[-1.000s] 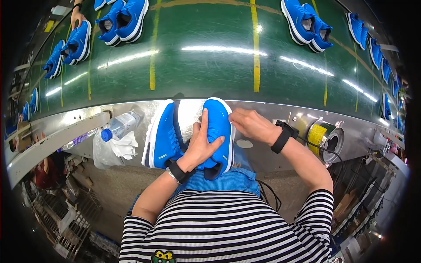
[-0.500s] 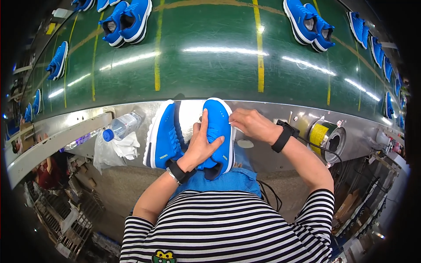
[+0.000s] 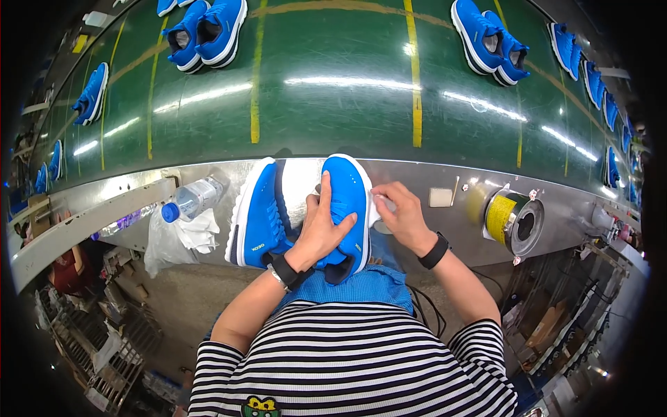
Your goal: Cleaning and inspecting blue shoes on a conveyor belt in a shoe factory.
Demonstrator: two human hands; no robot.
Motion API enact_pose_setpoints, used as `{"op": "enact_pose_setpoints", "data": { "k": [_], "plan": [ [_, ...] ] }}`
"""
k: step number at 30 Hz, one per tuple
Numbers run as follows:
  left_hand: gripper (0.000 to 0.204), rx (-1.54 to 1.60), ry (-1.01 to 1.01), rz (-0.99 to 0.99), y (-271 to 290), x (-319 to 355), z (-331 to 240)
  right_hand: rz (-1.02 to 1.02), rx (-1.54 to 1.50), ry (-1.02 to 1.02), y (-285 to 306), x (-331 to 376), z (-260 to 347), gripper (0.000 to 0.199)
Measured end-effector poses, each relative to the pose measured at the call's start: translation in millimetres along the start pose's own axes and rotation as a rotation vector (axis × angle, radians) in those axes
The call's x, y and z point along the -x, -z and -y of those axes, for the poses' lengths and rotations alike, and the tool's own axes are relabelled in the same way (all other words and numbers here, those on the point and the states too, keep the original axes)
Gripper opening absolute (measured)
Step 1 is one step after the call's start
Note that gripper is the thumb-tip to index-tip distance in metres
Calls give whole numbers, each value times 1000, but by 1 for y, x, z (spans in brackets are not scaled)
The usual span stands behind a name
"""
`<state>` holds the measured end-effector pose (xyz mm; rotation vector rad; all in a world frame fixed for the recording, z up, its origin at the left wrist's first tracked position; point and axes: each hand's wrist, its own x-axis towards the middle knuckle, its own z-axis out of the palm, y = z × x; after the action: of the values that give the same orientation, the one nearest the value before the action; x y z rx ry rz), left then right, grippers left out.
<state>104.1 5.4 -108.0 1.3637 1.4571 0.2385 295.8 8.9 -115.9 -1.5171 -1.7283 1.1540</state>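
My left hand (image 3: 319,233) is laid over the top of a blue sneaker (image 3: 347,182), gripping it with the thumb across its tongue area. The sneaker points away from me, its heel near my lap. At its right side my right hand (image 3: 403,217) pinches a small white cloth or wipe (image 3: 374,210) against the white sole edge. The other blue sneaker (image 3: 260,215) lies on its side just left, sole facing outward. Between the two sneakers is a white sheet or pad (image 3: 299,184).
Beyond the metal ledge (image 3: 417,174) runs a green belt (image 3: 333,118) carrying several blue sneakers (image 3: 221,33). On the left lie a capped bottle (image 3: 194,198) and crumpled white tissue (image 3: 199,233). To the right are a pale block (image 3: 440,197), a thin swab (image 3: 455,191) and a yellow-labelled tin (image 3: 511,221).
My right hand has moved slightly down and turned along the sneaker's right side, uncovering the pale block. The left hand stays put. Shoes and stripes mid-belt have shifted slightly right.
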Motion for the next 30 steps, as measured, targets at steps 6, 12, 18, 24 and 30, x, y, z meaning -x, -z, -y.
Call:
{"op": "enact_pose_setpoints", "data": {
  "k": [6, 12, 18, 24, 30],
  "plan": [
    [95, 8, 16, 7, -1, 4, -5, -109, 52, 43, -8, 4, 3, 9],
    [94, -19, -3, -13, 2, 8, 1, -25, 184, 79, -10, 1, 11, 6],
    [94, -31, 26, 4, 9, 7, 1, 75, 281, 25, -15, -9, 15, 6],
    [94, -64, 24, 9, 9, 6, 4, 161, 360, 55, -20, -22, 15, 9],
    [93, -131, -6, -23, 0, 4, 6, 225, 470, 34, -24, -31, 12, 9]
  ]
}}
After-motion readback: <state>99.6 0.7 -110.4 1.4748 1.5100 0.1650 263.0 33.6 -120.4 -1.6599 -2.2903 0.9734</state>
